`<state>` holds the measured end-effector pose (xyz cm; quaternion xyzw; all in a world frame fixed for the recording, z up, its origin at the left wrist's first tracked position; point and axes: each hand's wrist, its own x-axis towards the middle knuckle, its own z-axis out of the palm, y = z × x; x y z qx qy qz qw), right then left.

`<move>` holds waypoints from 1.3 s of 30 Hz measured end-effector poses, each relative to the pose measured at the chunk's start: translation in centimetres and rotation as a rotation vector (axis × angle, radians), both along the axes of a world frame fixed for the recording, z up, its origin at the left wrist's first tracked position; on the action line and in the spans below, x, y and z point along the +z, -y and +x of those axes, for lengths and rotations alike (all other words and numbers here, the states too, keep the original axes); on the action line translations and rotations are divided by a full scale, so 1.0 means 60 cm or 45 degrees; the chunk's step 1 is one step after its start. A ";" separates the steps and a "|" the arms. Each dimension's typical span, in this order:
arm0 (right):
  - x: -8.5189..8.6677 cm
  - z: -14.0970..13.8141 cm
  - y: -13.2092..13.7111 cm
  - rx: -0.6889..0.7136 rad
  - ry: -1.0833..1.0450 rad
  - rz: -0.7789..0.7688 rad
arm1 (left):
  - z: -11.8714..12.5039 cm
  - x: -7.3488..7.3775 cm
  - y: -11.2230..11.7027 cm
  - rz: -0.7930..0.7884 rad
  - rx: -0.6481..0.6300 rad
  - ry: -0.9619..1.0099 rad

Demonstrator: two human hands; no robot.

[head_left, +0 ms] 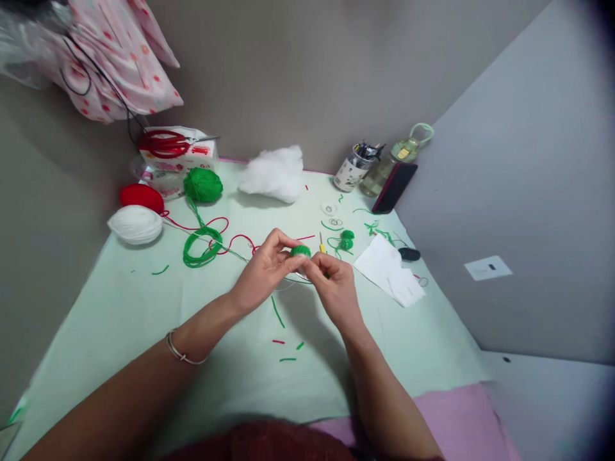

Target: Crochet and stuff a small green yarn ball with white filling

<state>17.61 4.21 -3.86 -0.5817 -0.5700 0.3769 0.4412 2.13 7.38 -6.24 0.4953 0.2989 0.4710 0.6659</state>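
Observation:
Between my two hands, above the middle of the table, is a small green crocheted piece [300,251] with a pale underside. The thumb and fingers of my left hand [270,264] pinch it from the left. My right hand [333,282] is closed at its lower right edge, fingertips pressed together; whatever those fingers grip is mostly hidden. A thin strand loops below the hands. Just beyond my right hand lie a yellow-handled crochet hook [322,246] and two small green crocheted balls [346,240].
Green [204,185], red [142,198] and white yarn balls [135,225] sit at left, near red-handled scissors [166,143]. White stuffing [273,174] lies at the back. A pen holder [353,169], bottle [382,173], phone [394,187] and white paper [390,270] are at right.

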 end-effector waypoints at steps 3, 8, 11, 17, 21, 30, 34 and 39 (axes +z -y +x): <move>0.006 0.013 0.002 0.125 0.109 -0.058 | -0.005 -0.005 -0.010 -0.041 -0.054 -0.022; 0.015 0.007 0.019 0.228 0.358 -0.025 | 0.000 -0.005 -0.010 -0.013 0.078 -0.199; 0.010 -0.004 0.025 0.223 0.436 0.035 | 0.009 -0.003 -0.004 0.001 0.186 -0.221; -0.003 -0.002 0.014 0.158 0.357 -0.053 | 0.011 0.001 0.002 -0.040 0.288 -0.220; -0.005 0.006 0.005 0.087 0.217 -0.008 | 0.010 0.002 0.004 -0.012 0.243 -0.186; -0.017 0.013 -0.005 -0.081 0.154 -0.003 | 0.009 0.000 0.003 0.012 0.042 -0.145; -0.013 0.010 0.000 -0.021 0.154 -0.024 | 0.008 -0.009 0.002 0.024 0.049 -0.190; -0.006 0.002 0.001 0.059 0.182 -0.044 | 0.008 -0.014 0.004 0.113 0.160 -0.360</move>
